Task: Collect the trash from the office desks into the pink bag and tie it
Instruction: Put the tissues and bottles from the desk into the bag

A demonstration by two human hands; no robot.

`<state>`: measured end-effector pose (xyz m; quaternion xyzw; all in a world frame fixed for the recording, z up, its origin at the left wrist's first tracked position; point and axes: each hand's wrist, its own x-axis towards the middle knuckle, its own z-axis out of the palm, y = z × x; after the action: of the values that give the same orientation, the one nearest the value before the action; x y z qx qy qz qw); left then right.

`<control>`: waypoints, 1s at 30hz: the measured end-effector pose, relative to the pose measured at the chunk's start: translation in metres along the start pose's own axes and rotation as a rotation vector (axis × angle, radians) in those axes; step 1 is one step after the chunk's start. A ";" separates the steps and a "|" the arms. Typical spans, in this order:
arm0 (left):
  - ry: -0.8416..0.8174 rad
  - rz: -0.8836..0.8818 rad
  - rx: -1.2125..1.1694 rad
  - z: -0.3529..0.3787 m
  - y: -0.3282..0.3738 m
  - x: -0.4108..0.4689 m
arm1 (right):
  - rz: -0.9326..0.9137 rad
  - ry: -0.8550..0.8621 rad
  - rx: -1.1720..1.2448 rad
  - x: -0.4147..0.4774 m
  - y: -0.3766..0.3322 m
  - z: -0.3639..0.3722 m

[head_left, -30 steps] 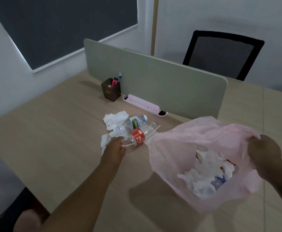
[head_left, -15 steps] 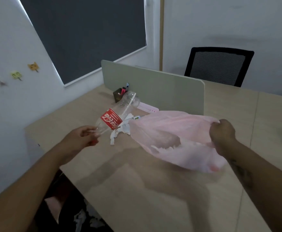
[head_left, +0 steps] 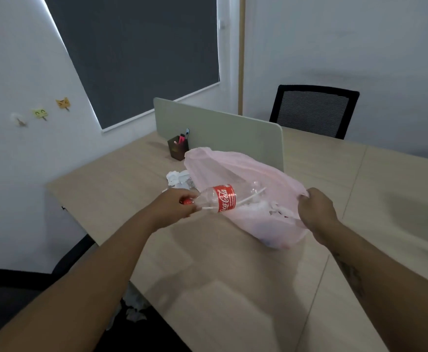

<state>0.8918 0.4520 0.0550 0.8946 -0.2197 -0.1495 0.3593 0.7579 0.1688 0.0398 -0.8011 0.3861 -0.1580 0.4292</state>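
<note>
While the right hand (head_left: pixel 314 212) clutches the pink bag (head_left: pixel 233 168) open, the left hand (head_left: pixel 174 204) curls its fingers (head_left: pixel 190 196) round the bottle (head_left: pixel 226 198) (neck end); next, probably, release inside.

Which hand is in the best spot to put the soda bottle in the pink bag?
The left hand. It grips the Coca-Cola bottle near its red cap, with the bottle's base pointing toward the pink bag opening. The right hand is busy gripping the bag's rim to hold it open.

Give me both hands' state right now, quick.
Left hand: holding the Coca-Cola bottle by its neck.
Right hand: gripping the pink bag at its rim.
</note>
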 end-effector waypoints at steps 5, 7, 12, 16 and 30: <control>-0.010 0.080 0.215 0.023 0.022 0.021 | -0.024 -0.040 0.002 -0.002 0.010 -0.007; -0.019 0.133 0.136 0.041 0.031 0.031 | -0.042 -0.038 0.008 0.001 0.011 -0.007; 0.413 0.258 0.271 0.057 0.020 0.060 | -0.081 0.044 -0.013 0.020 0.010 -0.011; 0.882 0.226 0.287 0.037 -0.032 0.088 | -0.053 0.151 -0.036 0.043 0.017 -0.005; 0.081 -0.350 0.428 0.044 -0.183 0.256 | 0.091 0.281 -0.262 0.125 -0.007 0.055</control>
<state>1.1451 0.4166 -0.1330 0.9797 -0.0738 -0.1238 0.1392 0.8751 0.1077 0.0034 -0.8019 0.4954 -0.1972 0.2696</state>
